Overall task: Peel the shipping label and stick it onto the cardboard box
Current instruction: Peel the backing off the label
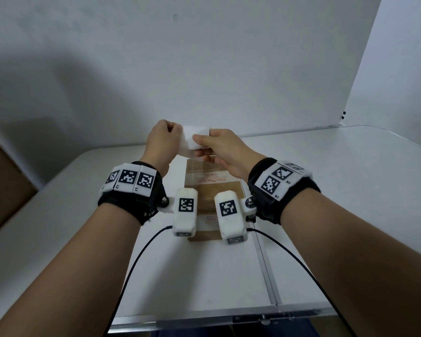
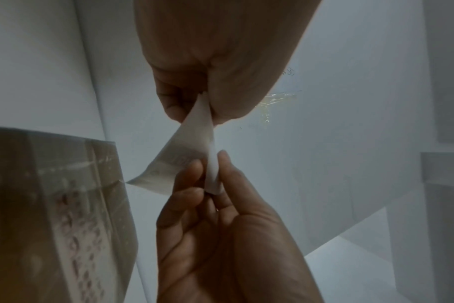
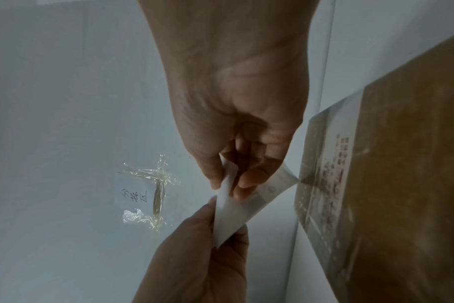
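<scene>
White paper shipping label (image 1: 194, 140), pinched at opposite edges between curled fingers and thumb of the left hand (image 1: 161, 139) and right hand (image 1: 220, 150), held above the flat brown cardboard box (image 1: 210, 190) on the white table (image 1: 350, 190).

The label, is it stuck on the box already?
No, both hands, left and right, hold the white label up in the air above the cardboard box.

Both bare forearms reached forward side by side, each wrist wrapped in a black strap. The left hand (image 1: 161, 139) was raised with fingers curled into a pinch, thumb against fingertips. The right hand (image 1: 223, 148) met it, thumb and forefinger pinched together.
</scene>
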Motion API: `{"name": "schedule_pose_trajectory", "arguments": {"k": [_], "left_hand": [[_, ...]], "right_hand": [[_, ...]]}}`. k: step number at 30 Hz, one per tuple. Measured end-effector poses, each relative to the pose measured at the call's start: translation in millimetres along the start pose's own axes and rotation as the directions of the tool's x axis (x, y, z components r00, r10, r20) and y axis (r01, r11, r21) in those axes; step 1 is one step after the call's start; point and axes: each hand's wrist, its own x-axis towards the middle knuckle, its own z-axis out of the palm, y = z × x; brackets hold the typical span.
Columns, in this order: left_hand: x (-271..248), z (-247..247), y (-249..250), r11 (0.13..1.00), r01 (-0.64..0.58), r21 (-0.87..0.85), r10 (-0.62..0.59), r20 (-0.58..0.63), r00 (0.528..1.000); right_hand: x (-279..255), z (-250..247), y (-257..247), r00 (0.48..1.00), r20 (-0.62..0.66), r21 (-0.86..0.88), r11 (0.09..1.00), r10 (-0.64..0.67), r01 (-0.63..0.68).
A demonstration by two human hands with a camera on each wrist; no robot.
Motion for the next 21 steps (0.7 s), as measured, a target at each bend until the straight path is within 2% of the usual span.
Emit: {"name": "schedule_pose_trajectory", "arguments": {"k": [11,14,18,21], "left_hand": [[23,-20,-18,0.997,0.069,0.042,-0.070,0.030,0.997],[25,-23,-25,0.995,0.075,0.063,-0.078,0.055,0.995],[23,-15,-29,0.994,0.094,0.051,-0.094,0.006,0.996],[23,-11,-30,0.992,0.117,0.039,-0.116,-0.014,0.993]], "right_hand": [[-8,-17,2,0.972,0.173,-0.048,0.987,0.160,-0.154],[-9,-25,6,0.974,0.129,0.037,0.981,0.185,-0.191],[-8,-28,8,0.984,0.000,0.218,0.960,0.180,-0.175],[-5,-33,7,0.981,-0.106,0.235,0.962,0.164,-0.136]]}}
